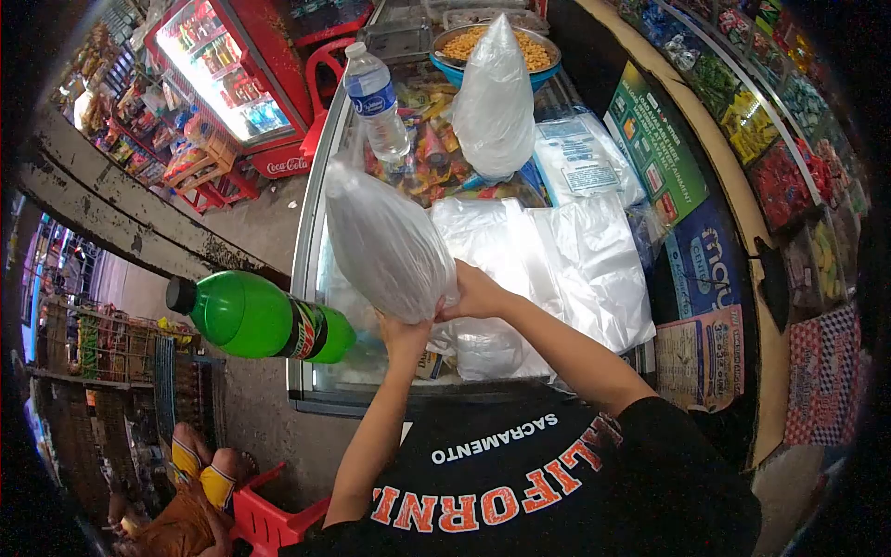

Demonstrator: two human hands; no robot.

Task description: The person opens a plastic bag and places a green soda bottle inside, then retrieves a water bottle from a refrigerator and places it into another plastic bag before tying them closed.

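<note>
A white, cone-shaped plastic bag [380,241], filled out and pointed at the top, stands upright over the glass counter. My left hand [405,336] grips its lower end from below, most of its fingers hidden by the bag. On the right side of the base, my right hand [475,291] is closed on it too, thumb and fingers pressed to the plastic. Stacks of flat clear plastic bags [585,269] lie just beyond my right hand. Another filled white plastic bag [495,107] stands farther back on the counter.
A green soda bottle [246,316] stands at the counter's left edge, a water bottle [376,102] farther back. Behind are a blue basin [549,79] of brown snacks and a red drinks fridge [278,93]. A seated person [181,511] is at lower left, near a red chair [269,511].
</note>
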